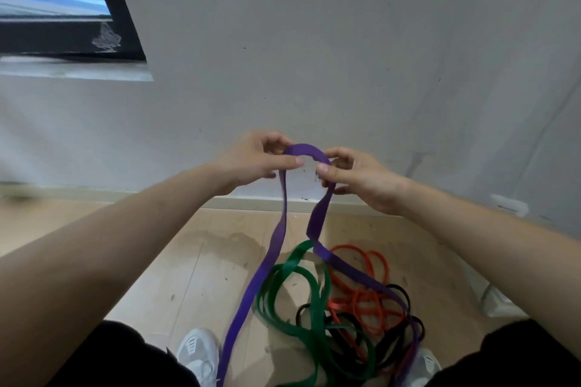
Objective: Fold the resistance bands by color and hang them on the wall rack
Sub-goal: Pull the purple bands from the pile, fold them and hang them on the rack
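Scuffed white wall, dark-framed window upper left (daylight behind), pale wood floor, low skirting.

1 purple band, 1 left hand, 1 right hand, 2 white shoes.

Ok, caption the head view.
Left hand and right hand pinch the purple band above green bands, orange bands and black bands on the floor.

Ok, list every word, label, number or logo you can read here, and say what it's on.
Readable text: none in this view.
purple band, green band, orange band, black band: no print visible.
white mark on the dark window frame: an irregular patch, not legible as lettering.
white shoe: no brand readable.
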Action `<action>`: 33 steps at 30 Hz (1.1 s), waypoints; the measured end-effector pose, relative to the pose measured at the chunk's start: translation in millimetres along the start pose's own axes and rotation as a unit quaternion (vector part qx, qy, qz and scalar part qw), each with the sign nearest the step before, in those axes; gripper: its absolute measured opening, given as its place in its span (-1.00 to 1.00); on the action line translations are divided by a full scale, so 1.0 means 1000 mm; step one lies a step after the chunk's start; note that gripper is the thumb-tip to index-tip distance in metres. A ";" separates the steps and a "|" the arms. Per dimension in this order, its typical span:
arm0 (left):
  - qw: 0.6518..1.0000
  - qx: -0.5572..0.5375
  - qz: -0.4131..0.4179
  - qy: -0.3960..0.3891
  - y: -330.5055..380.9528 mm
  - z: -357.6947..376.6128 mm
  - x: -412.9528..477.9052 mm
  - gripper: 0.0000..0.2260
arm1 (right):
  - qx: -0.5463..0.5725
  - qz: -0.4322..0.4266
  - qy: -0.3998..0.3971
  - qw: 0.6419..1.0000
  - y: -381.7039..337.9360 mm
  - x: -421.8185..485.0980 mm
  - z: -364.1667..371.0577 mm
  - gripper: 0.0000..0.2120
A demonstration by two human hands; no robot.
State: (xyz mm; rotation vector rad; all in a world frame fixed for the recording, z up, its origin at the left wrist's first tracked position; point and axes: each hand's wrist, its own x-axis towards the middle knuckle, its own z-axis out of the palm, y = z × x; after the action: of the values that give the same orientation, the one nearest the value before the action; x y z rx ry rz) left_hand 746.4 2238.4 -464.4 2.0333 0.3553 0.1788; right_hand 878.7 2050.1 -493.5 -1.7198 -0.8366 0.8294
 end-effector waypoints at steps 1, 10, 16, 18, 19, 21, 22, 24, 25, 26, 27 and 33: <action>1.000 -0.018 0.003 0.013 0.002 -0.001 0.002 -0.77 | -0.007 -0.001 -0.005 1.000 -0.001 0.000 0.003 -0.39; 0.961 -0.260 0.008 0.093 0.028 -0.002 0.007 -0.80 | -0.006 -0.040 0.005 0.999 -0.001 0.008 0.037 -0.49; 0.917 -0.372 0.034 0.137 0.039 -0.007 0.004 -0.85 | -0.011 -0.033 0.018 0.999 -0.017 0.017 0.045 -0.71; 0.897 -0.408 0.045 0.162 0.039 -0.016 0.004 -0.88 | -0.029 -0.033 0.012 0.999 -0.017 0.019 0.040 -0.78; 0.887 -0.424 0.050 0.175 0.038 -0.022 0.004 -0.88 | -0.040 -0.032 0.011 0.999 -0.016 0.019 0.037 -0.80; 0.873 -0.443 0.057 0.196 0.036 -0.032 0.003 -0.88 | -0.061 -0.023 0.014 0.998 -0.010 0.019 0.031 -0.80; 0.871 -0.443 0.057 0.205 0.035 -0.035 0.002 -0.88 | -0.069 -0.018 0.014 0.997 -0.009 0.018 0.028 -0.79; 0.870 -0.437 0.049 0.222 0.029 -0.041 0.000 -0.86 | -0.079 -0.014 0.013 0.997 -0.011 0.017 0.022 -0.76; 0.872 -0.431 0.039 0.230 0.025 -0.044 0.000 -0.85 | -0.080 -0.018 0.016 0.997 -0.013 0.016 0.017 -0.76; 0.876 -0.421 0.024 0.235 0.020 -0.047 0.000 -0.84 | -0.080 -0.023 0.025 0.996 -0.016 0.016 0.011 -0.76; 0.882 -0.408 0.005 0.235 0.015 -0.050 0.000 -0.83 | -0.077 -0.029 0.041 0.996 -0.019 0.015 0.005 -0.76; 0.948 -0.259 -0.112 0.146 -0.009 -0.039 -0.001 -0.80 | -0.069 -0.088 0.089 0.990 -0.037 -0.001 -0.031 -0.75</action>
State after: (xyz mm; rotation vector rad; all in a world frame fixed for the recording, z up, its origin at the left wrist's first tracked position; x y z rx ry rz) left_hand 733.0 2274.5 -454.6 1.4352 0.6478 0.3921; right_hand 898.2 2043.7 -450.4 -1.7807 -0.9258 0.5012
